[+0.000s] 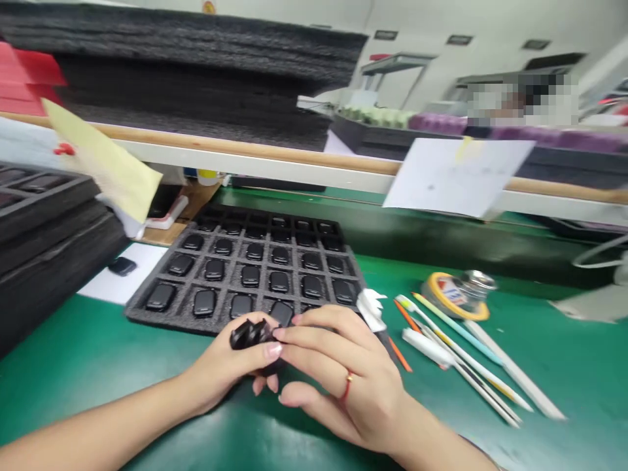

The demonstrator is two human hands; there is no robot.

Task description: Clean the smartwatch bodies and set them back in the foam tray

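My left hand (233,356) is closed around a cluster of small glossy black parts (251,333) with curved, ridged edges; their exact kind I cannot make out. The left thumb lies across their near side. My right hand (356,376) reaches over from the right, its fingers stretched out and their tips touching the black parts, while its thumb stays apart below. Just beyond both hands lies a dark foam tray (184,304), whose compartments hold several black watch-like devices (205,302). The fingers hide part of the tray's near edge.
On the green table (161,366), a white sheet (105,288) bears another black device (122,265). Pens and sticks (478,340), a tape roll (444,294) and crumpled tissue (371,309) lie at right. Foam trays (53,242) are stacked at left; a shelf edge (275,160) crosses behind.
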